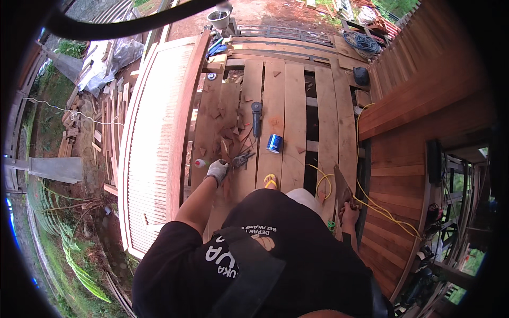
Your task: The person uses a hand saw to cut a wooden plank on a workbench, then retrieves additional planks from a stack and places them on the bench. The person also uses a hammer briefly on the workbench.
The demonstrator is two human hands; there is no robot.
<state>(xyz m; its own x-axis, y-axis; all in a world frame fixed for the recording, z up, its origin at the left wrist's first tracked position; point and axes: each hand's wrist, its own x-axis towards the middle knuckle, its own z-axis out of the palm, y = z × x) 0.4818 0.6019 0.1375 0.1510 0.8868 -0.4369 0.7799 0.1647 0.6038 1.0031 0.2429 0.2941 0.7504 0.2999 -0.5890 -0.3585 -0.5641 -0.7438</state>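
My left hand [216,170], in a grey-white glove, is closed among small wood offcuts [221,142]; what it grips is unclear. Just right of it lies a dark metal tool [243,159]. A white plastic bottle [199,163] with some red is at its left. An angle grinder [256,119] and a blue can [274,143] lie farther forward on the planks [294,122]. My bare right hand [348,210], at the deck's right, is closed on the handle of a handsaw [342,186], its blade pointing forward.
A pale louvred panel [154,122] stands at the left. Gaps [310,90] run between planks. Yellow cable [374,206] loops at the right near wooden boards [392,185]. A bucket [219,20], blue hose coil [360,42] and black object [360,76] are farther off.
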